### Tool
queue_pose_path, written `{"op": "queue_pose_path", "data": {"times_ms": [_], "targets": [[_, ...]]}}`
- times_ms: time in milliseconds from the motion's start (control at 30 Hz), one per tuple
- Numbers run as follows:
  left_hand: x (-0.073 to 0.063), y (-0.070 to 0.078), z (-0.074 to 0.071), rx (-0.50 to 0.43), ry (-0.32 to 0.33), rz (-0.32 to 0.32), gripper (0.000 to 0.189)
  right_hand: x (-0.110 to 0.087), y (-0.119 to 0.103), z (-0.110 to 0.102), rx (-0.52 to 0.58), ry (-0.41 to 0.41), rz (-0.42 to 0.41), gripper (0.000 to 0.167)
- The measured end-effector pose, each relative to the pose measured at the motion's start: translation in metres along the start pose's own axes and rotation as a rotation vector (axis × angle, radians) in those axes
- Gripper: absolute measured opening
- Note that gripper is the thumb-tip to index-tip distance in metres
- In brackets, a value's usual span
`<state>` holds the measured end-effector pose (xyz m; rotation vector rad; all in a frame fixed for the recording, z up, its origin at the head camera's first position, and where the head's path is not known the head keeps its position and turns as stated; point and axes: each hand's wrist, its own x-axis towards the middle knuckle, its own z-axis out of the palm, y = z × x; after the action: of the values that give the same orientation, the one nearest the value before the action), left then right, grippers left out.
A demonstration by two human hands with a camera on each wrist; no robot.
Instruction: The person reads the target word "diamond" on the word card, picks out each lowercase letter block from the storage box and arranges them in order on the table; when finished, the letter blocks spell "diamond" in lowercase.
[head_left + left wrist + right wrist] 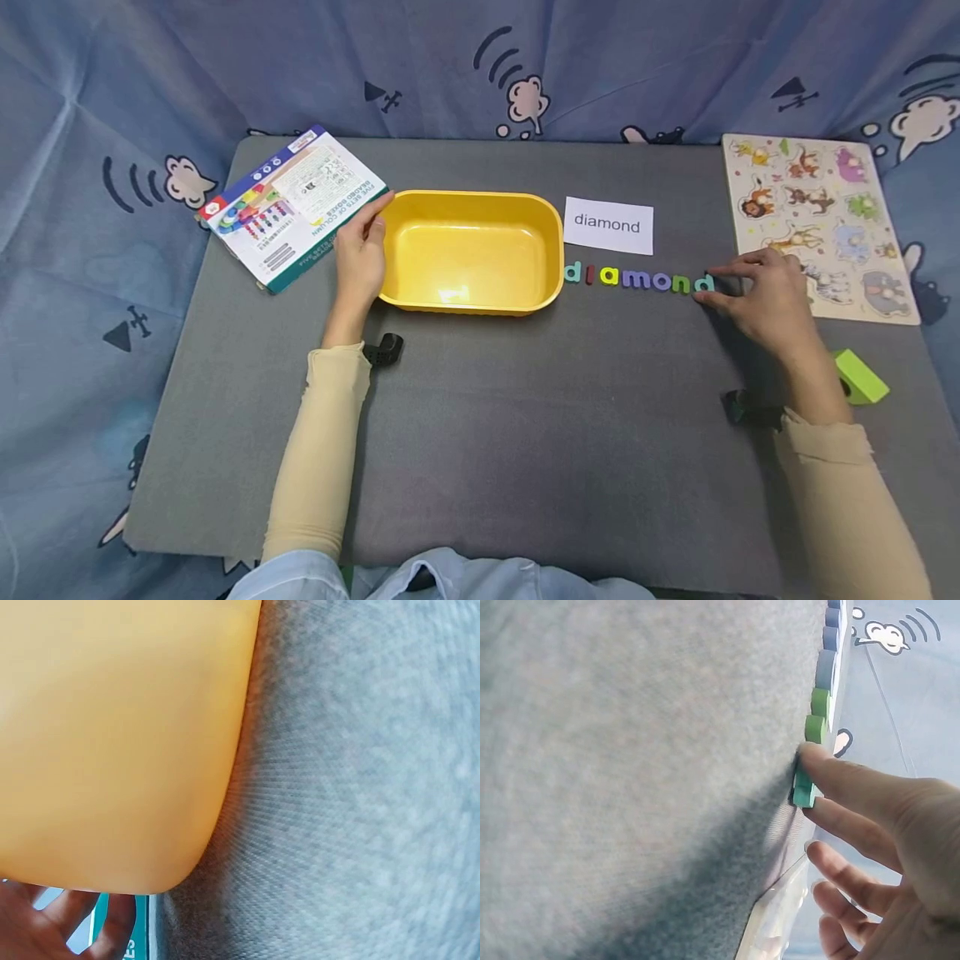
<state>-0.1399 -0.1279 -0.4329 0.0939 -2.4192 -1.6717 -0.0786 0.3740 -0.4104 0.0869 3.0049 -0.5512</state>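
Observation:
Toward the right, my right hand [772, 296] pinches a teal letter d [703, 284] between thumb and index finger. In the right wrist view, the thumb [855, 776] covers part of that letter [804, 791]. It stands at the right end of a row of coloured letters [636, 279] spelling "diamond". Just above the row lies a white card [608, 226] printed with the same word. My left hand [362, 258] rests against the left side of a yellow tub [472, 310]; in the left wrist view its fingertips are hidden behind the tub wall [127, 750].
A printed cardboard box [292, 208] lies left of the tub, close to my left hand. An animal puzzle board [772, 187] lies at the right, partly behind my right hand. A green block [862, 379] sits by my right wrist. Patterned cloth [450, 67] borders the grey table [525, 442].

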Motion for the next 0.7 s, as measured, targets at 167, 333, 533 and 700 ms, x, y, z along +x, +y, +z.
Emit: {"op": "queue_pose_path", "data": {"times_ms": [167,333,533,700], "targets": [[-0.0001,0.0007,-0.0007,0.000,-0.001,-0.008,0.040,0.0010,-0.0014,0.0013,0.017,0.000,-0.014,0.045],[0.0001,0.0021,0.0001,-0.003,-0.008,-0.005,0.040,-0.0002,-0.0001,0.0022,0.036,-0.013,-0.003,0.046],[0.0007,0.0008,0.0007,0.002,-0.015,-0.011,0.040,-0.0025,0.0003,0.0012,0.064,0.004,-0.001,0.048],[0.0020,0.0013,-0.0015,0.023,-0.021,0.000,0.040,-0.0026,-0.0051,0.0003,0.096,0.018,0.015,0.051]]}}
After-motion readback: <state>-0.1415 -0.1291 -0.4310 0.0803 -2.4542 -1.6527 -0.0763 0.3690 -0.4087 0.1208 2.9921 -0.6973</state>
